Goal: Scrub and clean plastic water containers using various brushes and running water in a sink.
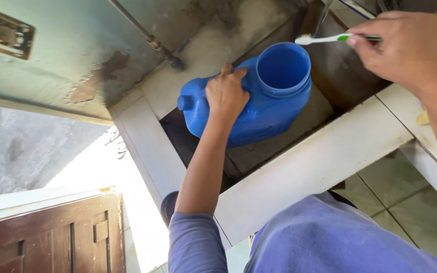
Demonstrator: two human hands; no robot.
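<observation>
A blue plastic jug (259, 108) with a wide open mouth and a small side spout lies tilted inside a square tiled basin (304, 167). My left hand (226, 93) grips the jug's upper side near the mouth. Up at the right, my right hand (405, 48) pinches a white and green toothbrush (324, 38). Its bristled end hovers just above the rim of the jug's mouth.
White tiled ledges frame the basin. A metal pipe (150, 40) runs down the stained wall behind it. A brown wooden door (51, 237) stands at the lower left, with bright light on the floor beside it. Pale green floor tiles (405, 202) lie at the right.
</observation>
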